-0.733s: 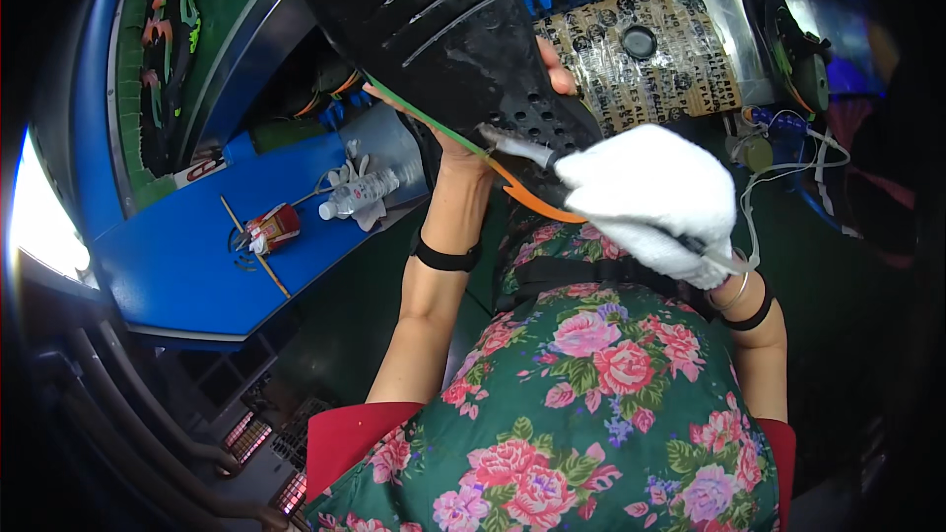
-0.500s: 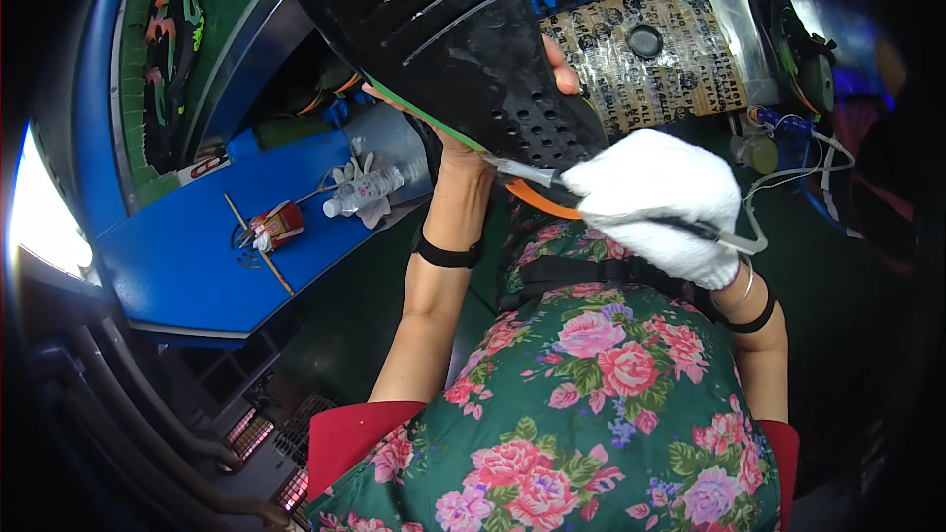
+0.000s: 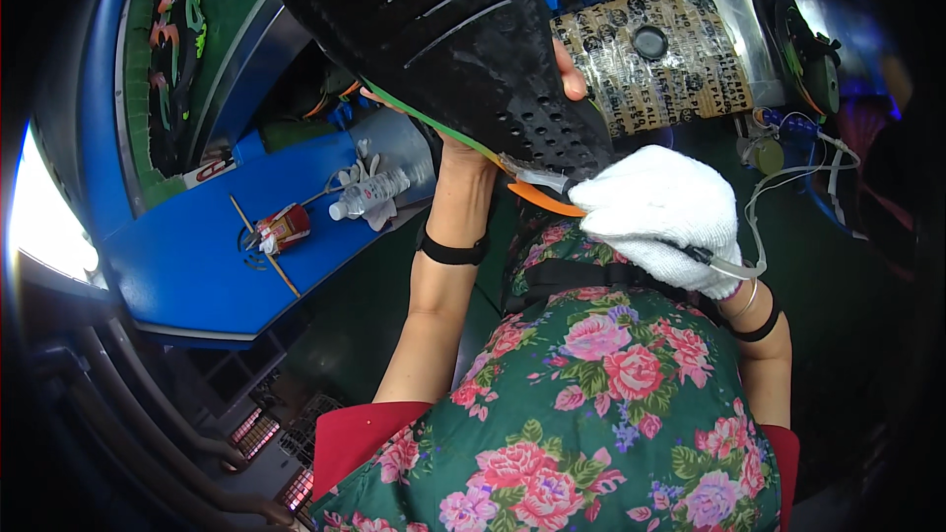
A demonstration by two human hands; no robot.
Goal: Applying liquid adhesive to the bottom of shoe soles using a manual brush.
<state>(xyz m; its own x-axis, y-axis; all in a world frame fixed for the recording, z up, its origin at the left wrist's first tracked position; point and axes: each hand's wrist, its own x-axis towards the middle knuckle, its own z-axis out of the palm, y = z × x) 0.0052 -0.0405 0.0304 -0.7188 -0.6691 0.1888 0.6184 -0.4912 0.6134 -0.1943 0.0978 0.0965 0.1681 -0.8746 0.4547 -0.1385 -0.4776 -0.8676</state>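
My left hand (image 3: 569, 72) grips a large black shoe (image 3: 443, 49) from beneath, its sole turned up toward me. The sole has three slits and a patch of small round holes; a green and orange edge runs along its left side. Fingers show at both sides of the shoe, while the palm is hidden under it. My right hand (image 3: 665, 212), in a white knit glove, closes round a slim brush-like tool (image 3: 544, 179) with a pale tube at its back end. Its tip touches the shoe's lower edge, just above a curved orange piece (image 3: 542, 201).
At left, a blue table (image 3: 187, 276) carries a clear plastic bottle (image 3: 367, 194), a red container (image 3: 284, 227), a thin stick and a crumpled glove. Ahead lies a taped cardboard surface (image 3: 670, 64); another shoe (image 3: 803, 49) stands to its right. The tube (image 3: 788, 174) loops at right.
The tool tip and my gloved hand have shifted slightly down along the shoe's edge. The shoe is tilted a little differently in my left hand.
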